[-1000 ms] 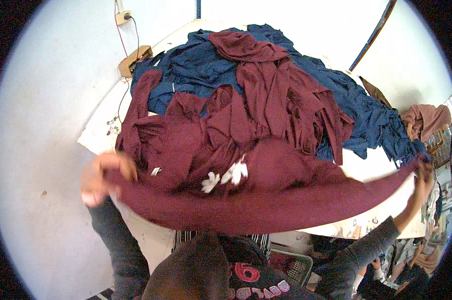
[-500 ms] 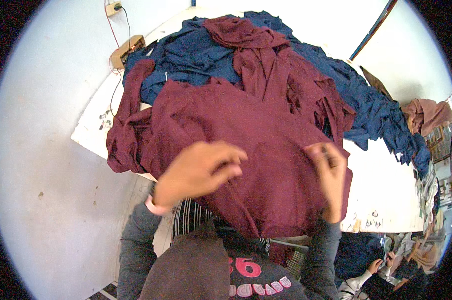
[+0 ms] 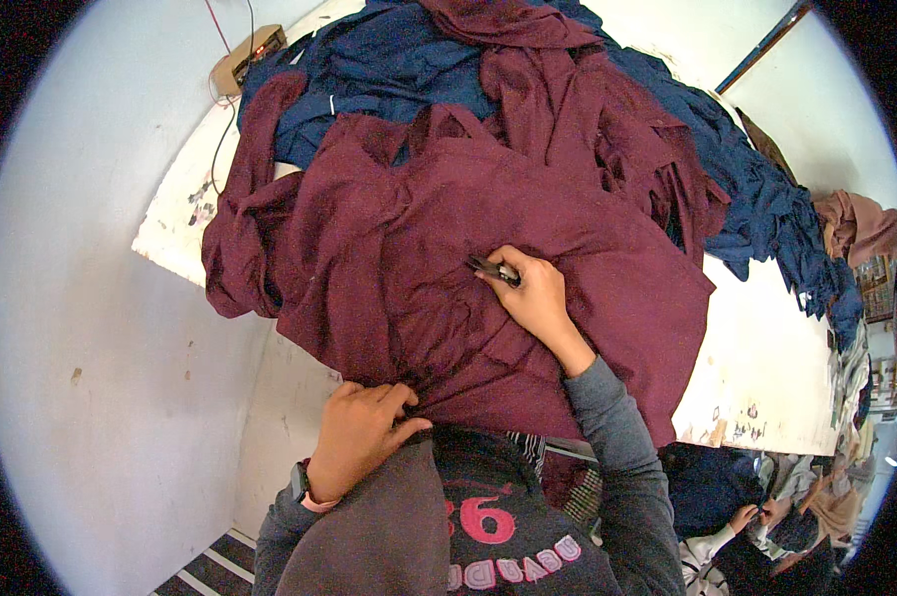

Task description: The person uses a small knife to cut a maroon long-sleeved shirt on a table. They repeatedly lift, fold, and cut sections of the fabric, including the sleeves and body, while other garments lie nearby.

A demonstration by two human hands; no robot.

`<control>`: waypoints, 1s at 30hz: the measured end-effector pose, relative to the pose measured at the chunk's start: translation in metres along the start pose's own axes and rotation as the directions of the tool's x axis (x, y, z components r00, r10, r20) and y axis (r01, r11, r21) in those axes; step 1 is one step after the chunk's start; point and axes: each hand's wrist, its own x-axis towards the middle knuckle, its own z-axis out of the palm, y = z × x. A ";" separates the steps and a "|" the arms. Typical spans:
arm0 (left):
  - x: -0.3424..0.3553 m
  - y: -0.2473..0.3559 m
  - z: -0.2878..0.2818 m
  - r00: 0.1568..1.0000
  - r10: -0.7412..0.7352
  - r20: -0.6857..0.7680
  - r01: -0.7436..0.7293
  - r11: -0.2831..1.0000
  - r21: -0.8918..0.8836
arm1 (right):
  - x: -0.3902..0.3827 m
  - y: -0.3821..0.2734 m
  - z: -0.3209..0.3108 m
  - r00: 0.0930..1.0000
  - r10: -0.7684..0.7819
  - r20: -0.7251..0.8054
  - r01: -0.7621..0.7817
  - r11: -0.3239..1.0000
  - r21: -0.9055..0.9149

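Note:
A large maroon garment lies spread and wrinkled over the front of the white table. At its near edge, my left hand is closed, pinching a gathered bit of the cloth. My right hand rests over the middle of the garment and holds small dark thread snips, their tips pointing left, close above the fabric. Folds run through the cloth between my two hands. Whether the snips' blades touch the cloth, I cannot tell.
Navy blue garments are heaped behind, with more maroon cloth over them. A brown box with wires sits at the table's back left. White wall stands to my left. Another person's hand shows at lower right.
My right hand has moved left from the garment's right side to its middle, snips now plainly visible. My left hand has dropped to the near edge and taken hold of cloth.

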 end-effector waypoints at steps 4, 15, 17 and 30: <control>0.018 0.017 0.003 0.992 -0.084 -0.096 0.083 0.996 -0.013 | 0.002 -0.007 -0.007 0.999 0.004 0.036 -0.005 1.000 0.031; 0.032 0.024 0.026 0.988 -0.107 -0.107 0.090 0.984 -0.155 | -0.060 -0.066 -0.073 0.959 0.244 0.146 -0.284 0.812 0.510; 0.029 0.026 0.026 0.987 -0.123 -0.102 0.097 0.967 -0.234 | -0.077 -0.065 -0.075 0.956 0.268 0.116 -0.290 0.821 0.492; 0.022 0.042 0.032 0.939 -0.072 -0.338 -0.005 0.975 -0.222 | -0.125 -0.069 -0.059 0.970 0.240 0.047 -0.229 0.822 0.522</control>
